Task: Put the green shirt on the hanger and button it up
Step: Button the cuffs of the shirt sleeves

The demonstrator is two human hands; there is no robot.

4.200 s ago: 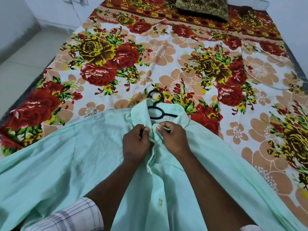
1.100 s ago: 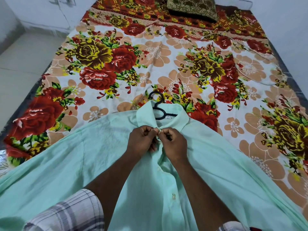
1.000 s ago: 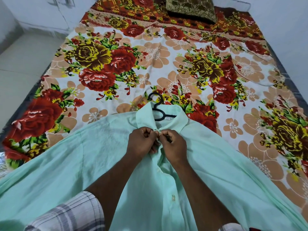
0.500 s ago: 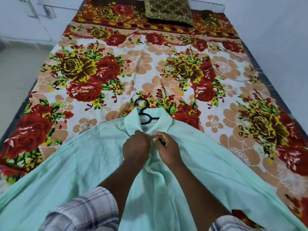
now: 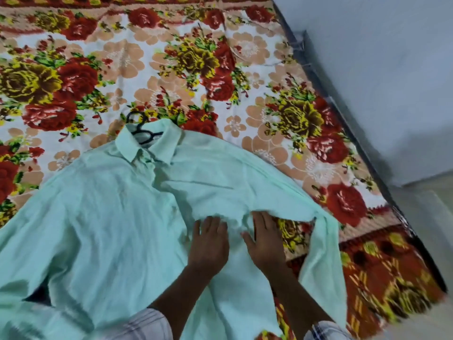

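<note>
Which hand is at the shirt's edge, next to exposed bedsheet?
The right hand, at the green shirt's bunched edge with bedsheet showing beside it; the left hand has cloth all around.

Bedroom in a home.
A floral bedsheet (image 5: 152, 52) of red and yellow roses covers a bed (image 5: 301, 45) whose dark edge runs close to a plain pale wall (image 5: 380, 69); a green shirt (image 5: 110, 204) on a black hanger (image 5: 141, 133) lies spread on it.

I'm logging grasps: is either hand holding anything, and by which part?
Nothing is gripped. The left hand and right hand lie flat, fingers straight, on the shirt's lower front.
</note>
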